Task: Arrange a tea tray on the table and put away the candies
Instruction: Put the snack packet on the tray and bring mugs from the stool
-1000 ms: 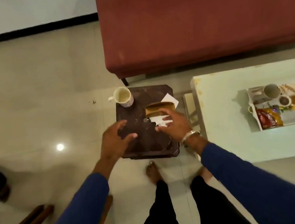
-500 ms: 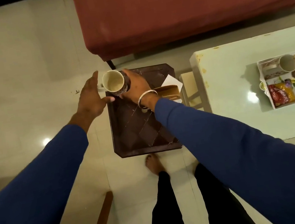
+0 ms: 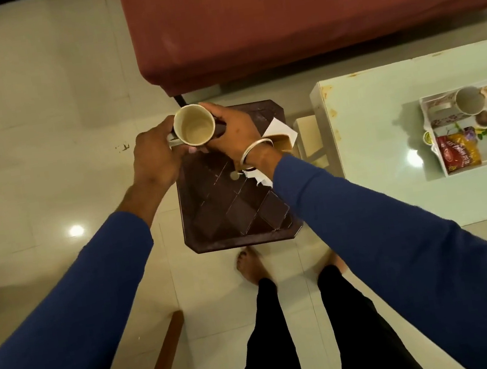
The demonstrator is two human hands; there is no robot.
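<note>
A cream mug (image 3: pixel 194 125), empty inside, is held above the far left corner of a small dark brown stool (image 3: pixel 233 210). My left hand (image 3: pixel 155 156) grips it on the handle side and my right hand (image 3: pixel 236 129) clasps its right wall. Behind my right wrist lie a brown box (image 3: pixel 281 141) and white paper (image 3: pixel 278 128). On the pale green table (image 3: pixel 386 139) at the right stands a white tea tray (image 3: pixel 436 138) holding another mug (image 3: pixel 470 101), a small cup (image 3: pixel 484 118) and a red and yellow candy packet (image 3: pixel 458 155).
A dark red sofa (image 3: pixel 290 12) fills the top of the view. A coin-like disc (image 3: pixel 234 175) lies on the stool. My bare feet (image 3: pixel 249 265) stand on the tiled floor just in front of the stool. A wooden bar (image 3: pixel 164 361) slants at the lower left.
Both hands moved from the box area to the mug at the stool's far left corner, closed on it and raised it slightly. The view shifted closer.
</note>
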